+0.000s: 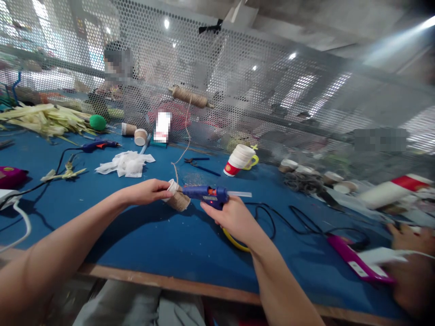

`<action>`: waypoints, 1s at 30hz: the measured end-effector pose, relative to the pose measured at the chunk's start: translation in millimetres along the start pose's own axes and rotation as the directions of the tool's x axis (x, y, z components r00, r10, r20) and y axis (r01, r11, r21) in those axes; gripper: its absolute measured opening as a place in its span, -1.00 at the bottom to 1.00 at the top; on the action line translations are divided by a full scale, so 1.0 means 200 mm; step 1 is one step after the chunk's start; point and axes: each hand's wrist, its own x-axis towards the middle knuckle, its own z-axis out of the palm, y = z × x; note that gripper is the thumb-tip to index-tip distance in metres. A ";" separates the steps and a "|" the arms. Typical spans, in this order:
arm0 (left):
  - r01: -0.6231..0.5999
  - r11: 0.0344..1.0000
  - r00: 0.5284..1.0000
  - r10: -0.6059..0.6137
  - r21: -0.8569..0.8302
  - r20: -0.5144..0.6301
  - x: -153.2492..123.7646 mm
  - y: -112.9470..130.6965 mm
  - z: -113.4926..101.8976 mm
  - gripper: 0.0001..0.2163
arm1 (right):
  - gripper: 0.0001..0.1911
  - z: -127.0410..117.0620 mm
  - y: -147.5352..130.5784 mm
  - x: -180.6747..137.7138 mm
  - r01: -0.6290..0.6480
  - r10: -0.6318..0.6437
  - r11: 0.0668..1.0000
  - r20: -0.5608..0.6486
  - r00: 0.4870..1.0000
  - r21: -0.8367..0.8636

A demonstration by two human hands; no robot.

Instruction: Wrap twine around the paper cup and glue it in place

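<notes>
My left hand (152,190) grips a small paper cup (179,200) by its white end, tilted over the table, with brown twine wound round part of its side. In my right hand (234,217) is a blue hot glue gun (205,194), its nozzle touching or very near the cup's side. A clear glue stick (240,194) juts from the gun's back end. From the cup a loose strand of twine (188,122) runs up to a twine spool (190,97) on the mesh screen. Under my right wrist lies a yellow ring-shaped thing (234,240), partly hidden.
Pliers (203,167), crumpled white tissue (127,164) and stacked paper cups (239,159) lie beyond my hands. Another glue gun (98,145) rests at left. A purple power strip (356,260) with black cables is at right, near another person's hand (411,237). Perforated mesh (265,90) stands behind.
</notes>
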 end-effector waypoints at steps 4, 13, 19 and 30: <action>0.003 1.000 1.000 -0.002 -0.006 0.008 0.00 0.00 0.00 -0.67 | -0.79 0.01 0.01 -0.01 0.010 -0.010 1.000 0.009 1.000 -0.024; 0.022 1.000 1.000 -0.022 0.000 -0.004 0.00 0.00 0.00 -0.66 | -0.76 0.01 0.00 -0.02 -0.003 0.003 1.000 0.000 1.000 -0.020; 0.019 1.000 1.000 -0.019 -0.002 -0.013 0.00 0.00 0.00 -0.68 | -0.79 0.01 0.00 -0.01 -0.001 0.001 1.000 -0.013 1.000 -0.016; -0.001 0.997 1.000 0.002 0.072 -0.005 -0.01 0.00 -0.01 -0.69 | -0.78 0.00 0.00 0.01 -0.061 0.060 0.998 -0.052 0.997 -0.029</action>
